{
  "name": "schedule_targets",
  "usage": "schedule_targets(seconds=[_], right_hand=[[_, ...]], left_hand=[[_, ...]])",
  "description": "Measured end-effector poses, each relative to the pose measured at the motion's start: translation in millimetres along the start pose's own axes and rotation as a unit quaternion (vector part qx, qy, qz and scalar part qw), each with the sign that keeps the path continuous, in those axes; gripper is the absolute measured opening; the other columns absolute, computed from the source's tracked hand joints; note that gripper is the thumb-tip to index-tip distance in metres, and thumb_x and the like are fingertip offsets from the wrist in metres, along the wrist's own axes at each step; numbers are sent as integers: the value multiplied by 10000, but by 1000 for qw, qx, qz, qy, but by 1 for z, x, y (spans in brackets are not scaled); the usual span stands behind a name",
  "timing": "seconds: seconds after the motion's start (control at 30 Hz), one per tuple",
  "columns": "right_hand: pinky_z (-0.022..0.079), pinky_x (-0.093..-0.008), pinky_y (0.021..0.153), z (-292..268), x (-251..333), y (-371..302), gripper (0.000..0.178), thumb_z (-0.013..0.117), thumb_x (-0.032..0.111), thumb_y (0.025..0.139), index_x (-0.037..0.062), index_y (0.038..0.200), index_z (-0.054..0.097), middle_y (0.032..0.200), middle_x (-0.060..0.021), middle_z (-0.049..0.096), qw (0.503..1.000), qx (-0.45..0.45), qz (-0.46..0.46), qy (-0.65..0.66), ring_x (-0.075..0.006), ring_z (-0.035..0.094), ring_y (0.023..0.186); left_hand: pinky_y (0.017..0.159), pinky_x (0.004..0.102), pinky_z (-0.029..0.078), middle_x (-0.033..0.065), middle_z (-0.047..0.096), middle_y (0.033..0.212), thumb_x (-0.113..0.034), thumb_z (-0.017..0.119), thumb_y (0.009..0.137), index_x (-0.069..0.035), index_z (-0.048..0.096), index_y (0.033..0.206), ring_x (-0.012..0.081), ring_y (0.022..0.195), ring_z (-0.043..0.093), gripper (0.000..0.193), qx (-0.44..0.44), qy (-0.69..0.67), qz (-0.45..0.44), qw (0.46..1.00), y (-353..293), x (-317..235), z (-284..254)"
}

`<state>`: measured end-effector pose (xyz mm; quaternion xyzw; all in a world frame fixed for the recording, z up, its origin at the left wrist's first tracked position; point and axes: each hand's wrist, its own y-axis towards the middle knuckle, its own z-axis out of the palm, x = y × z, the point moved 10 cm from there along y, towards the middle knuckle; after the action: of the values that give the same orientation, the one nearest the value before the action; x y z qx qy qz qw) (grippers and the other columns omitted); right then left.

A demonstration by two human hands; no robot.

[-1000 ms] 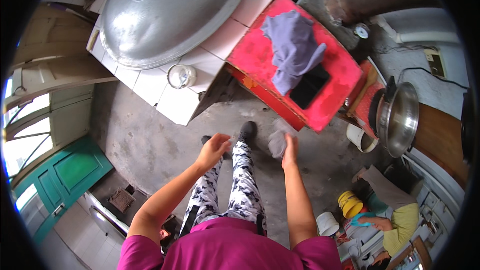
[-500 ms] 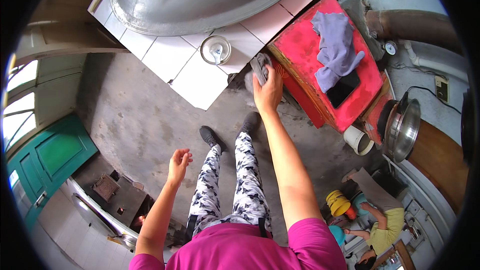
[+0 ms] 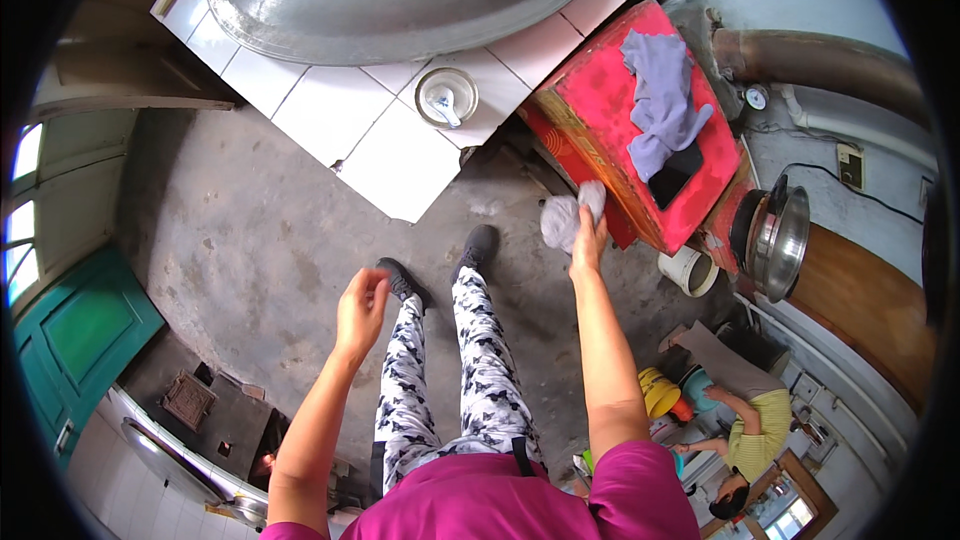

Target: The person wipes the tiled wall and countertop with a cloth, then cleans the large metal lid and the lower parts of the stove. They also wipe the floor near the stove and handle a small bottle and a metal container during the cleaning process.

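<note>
My right hand (image 3: 587, 246) is closed around a crumpled grey cloth (image 3: 562, 222), held beside the near side of a red-topped wooden box (image 3: 590, 80). The cloth bulges out past my fingers, over the floor. To the left, my left hand (image 3: 362, 310) hangs in the air above the floor with nothing in it. Its fingers are loosely bent and a little blurred. A mauve cloth (image 3: 662, 90) lies on the red top, partly over a black phone (image 3: 676, 178). On the white tiled counter (image 3: 395, 165) stands a small round dish (image 3: 447, 98) with a white spoon in it.
A large metal lid (image 3: 400, 0) covers the far part of the counter. Right of the red box are a white bucket (image 3: 687, 270), metal pans (image 3: 785, 245) and a thick pipe (image 3: 820, 55). Another person (image 3: 755, 440) is at the lower right. A green door (image 3: 85, 340) is at left.
My right hand has moved right and nearer with the grey cloth, away from the counter's corner. My left hand has risen slightly. The view has shifted a little.
</note>
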<state>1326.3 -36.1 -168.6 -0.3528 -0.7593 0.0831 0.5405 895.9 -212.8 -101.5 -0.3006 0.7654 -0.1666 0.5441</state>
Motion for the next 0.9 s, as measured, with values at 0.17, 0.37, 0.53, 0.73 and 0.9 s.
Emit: schedule_targets(seconds=[0.17, 0.37, 0.53, 0.73, 0.9], right_hand=[[379, -402, 1161, 32, 39, -12, 694, 653, 390, 987, -16, 1514, 456, 1504, -182, 524, 999, 13, 3, 36, -295, 499, 1388], [472, -412, 1095, -47, 0, 17, 648, 628, 327, 976, 30, 1523, 449, 1479, -129, 563, 989, -4, 57, 134, -264, 588, 1308], [481, -403, 1090, -115, -18, 30, 526, 525, 339, 1001, 70, 1450, 573, 1415, -89, 638, 987, 0, 82, 139, -243, 610, 1300], [450, -414, 1123, -127, -15, 27, 600, 583, 304, 984, 59, 1520, 473, 1497, -110, 554, 989, -17, 53, 134, -265, 546, 1365], [404, -411, 1153, -116, -1, 31, 729, 677, 320, 950, 9, 1556, 416, 1534, -153, 508, 999, -11, -19, 42, -279, 523, 1367]], left_hand=[[1006, 393, 547, 132, 618, 1343, -128, 664, 1002, -67, 553, 1418, 275, 1234, 626, 435, 112, 52, 222, 967, 49, -169, 76], [1056, 426, 524, 246, 411, 1543, -253, 649, 1029, 1, 319, 1583, 343, 1313, 577, 692, 53, -5, 265, 963, 147, -270, 152], [1131, 431, 459, 290, 372, 1548, -289, 681, 990, 67, 281, 1568, 405, 1339, 538, 788, 28, 26, 210, 977, 181, -274, 180], [1058, 482, 506, 314, 375, 1512, -258, 748, 910, 99, 306, 1501, 488, 1276, 554, 820, -13, 29, 218, 975, 163, -276, 183], [1127, 471, 459, 301, 377, 1511, -309, 757, 932, 73, 290, 1542, 420, 1320, 547, 858, -30, 12, 239, 971, 143, -270, 187]])
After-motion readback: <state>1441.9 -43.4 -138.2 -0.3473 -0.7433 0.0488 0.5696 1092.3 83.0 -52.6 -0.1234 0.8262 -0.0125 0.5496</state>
